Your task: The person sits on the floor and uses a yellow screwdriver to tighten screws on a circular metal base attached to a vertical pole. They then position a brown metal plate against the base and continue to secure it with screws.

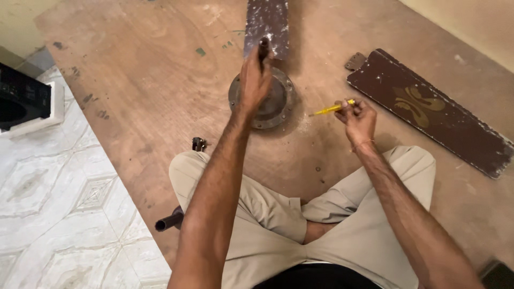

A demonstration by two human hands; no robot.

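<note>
Yellow screwdriver (332, 109) pinched in right hand (357, 119) grip | left hand (254, 80) grip closed around dark rod (263, 49) over round metal motor housing (278, 104)

Motor housing (270, 101) at board (150, 80) middle, one blade (266, 24) behind it toward far edge — second blade (433, 109) lies right, near right edge. Small fitting (198, 143) near-left of housing — pipe (168, 221) at left edge.

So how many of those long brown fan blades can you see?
2. One fan blade sticks out past the round motor housing, under the left hand. The other blade lies loose on the wooden board, right of the right hand. More may be out of view.
</note>
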